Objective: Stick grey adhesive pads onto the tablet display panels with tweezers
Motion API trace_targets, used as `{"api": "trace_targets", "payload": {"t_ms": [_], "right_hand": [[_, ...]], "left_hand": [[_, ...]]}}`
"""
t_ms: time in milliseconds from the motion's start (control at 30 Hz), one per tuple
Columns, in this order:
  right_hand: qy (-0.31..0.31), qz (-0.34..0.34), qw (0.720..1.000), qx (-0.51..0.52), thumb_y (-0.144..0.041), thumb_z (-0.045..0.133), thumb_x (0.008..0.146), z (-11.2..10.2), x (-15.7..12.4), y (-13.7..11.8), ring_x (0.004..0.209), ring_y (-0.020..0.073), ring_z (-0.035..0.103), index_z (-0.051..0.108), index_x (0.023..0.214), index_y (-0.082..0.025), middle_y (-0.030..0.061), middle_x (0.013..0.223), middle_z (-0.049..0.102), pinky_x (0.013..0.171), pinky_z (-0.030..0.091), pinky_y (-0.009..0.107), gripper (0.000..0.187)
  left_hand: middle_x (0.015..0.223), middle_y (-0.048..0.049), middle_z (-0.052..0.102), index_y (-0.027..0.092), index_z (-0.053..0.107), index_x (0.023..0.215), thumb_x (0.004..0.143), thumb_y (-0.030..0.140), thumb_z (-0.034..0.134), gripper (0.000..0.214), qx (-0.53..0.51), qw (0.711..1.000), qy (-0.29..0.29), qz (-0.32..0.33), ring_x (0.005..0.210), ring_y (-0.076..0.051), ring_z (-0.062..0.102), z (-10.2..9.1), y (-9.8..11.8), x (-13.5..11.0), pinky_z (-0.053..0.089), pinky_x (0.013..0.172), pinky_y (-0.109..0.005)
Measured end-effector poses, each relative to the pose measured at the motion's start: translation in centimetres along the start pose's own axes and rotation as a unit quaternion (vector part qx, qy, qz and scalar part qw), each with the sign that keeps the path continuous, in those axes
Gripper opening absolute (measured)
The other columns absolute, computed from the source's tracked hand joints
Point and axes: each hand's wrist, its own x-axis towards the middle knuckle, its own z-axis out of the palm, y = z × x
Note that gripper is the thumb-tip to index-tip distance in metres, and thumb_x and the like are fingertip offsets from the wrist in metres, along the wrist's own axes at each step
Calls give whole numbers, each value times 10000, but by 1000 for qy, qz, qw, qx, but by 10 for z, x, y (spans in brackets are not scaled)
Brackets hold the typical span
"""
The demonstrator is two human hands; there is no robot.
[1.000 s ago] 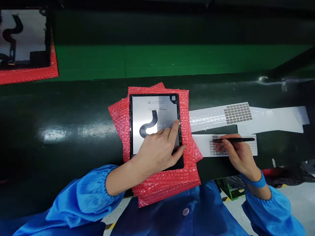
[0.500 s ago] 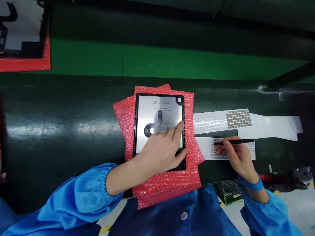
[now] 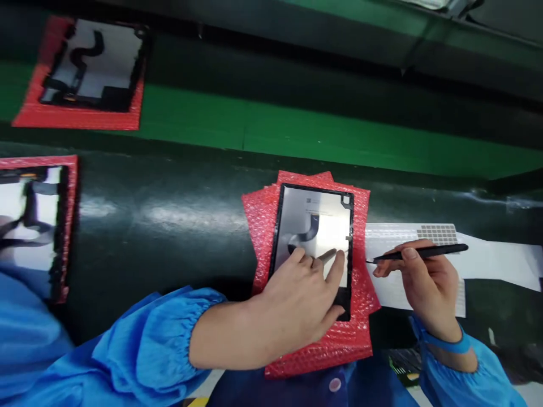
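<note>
A tablet screen in a black frame (image 3: 297,226) lies face down, its silver back and dark curved ribbon cable (image 3: 313,227) showing. My left hand (image 3: 299,297) rests over its lower part with fingers stretched, the index near the right edge. A small grey piece (image 3: 348,238) shows on that edge. Under the screen are stacked red bubble-wrap bags (image 3: 360,226). To the right, my right hand (image 3: 428,277) is closed on black tweezers (image 3: 441,250), whose thin tip points left beside the bubble wrap. Beneath that hand lies a white sticker sheet (image 3: 394,289).
Another white sheet with grey-brown squares (image 3: 436,233) and a pale strip (image 3: 500,257) extend right. One similar screen (image 3: 91,73) lies on red wrap at the back left, another (image 3: 40,226) at the left edge. A blue sleeve (image 3: 25,316) is near it.
The view has swung left. My right hand has brought the tweezers left, off the lower sheet's squares towards the screen. My left index finger has slid down from the frame's right edge.
</note>
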Motion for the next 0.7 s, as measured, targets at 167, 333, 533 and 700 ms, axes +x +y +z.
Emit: {"api": "trace_targets", "payload": {"t_ms": [167,333,533,700], "right_hand": [[-58,-6,998,-18,-497,726,997,85,21,-9,585,220,778,663,953,-240,34,719,793,549,672,323,269],[-131,32,990,-44,-526,703,1004,123,33,-2,627,204,784,686,973,-223,56,770,806,547,668,280,305],[-138,64,985,-77,-529,700,1003,126,36,4,646,220,790,706,983,-208,65,771,806,516,664,285,321],[-127,65,985,-97,-516,708,1002,129,38,2,634,222,792,719,979,-216,65,775,814,497,659,273,301]], "left_hand": [[977,-214,793,-29,599,1430,949,761,565,926,48,997,24,-58,849,-333,759,16,-6,-5,398,1155,-576],[1046,-216,798,47,716,1268,900,814,590,860,19,998,31,-57,835,-335,758,19,-9,-9,367,1177,-624],[900,-160,803,115,778,1148,876,795,655,743,13,998,2,-57,809,-333,737,18,-7,-8,377,1144,-672],[791,-121,791,133,776,1123,812,790,738,728,-11,998,-23,-55,698,-307,718,18,-8,-5,402,1125,-668]]}}
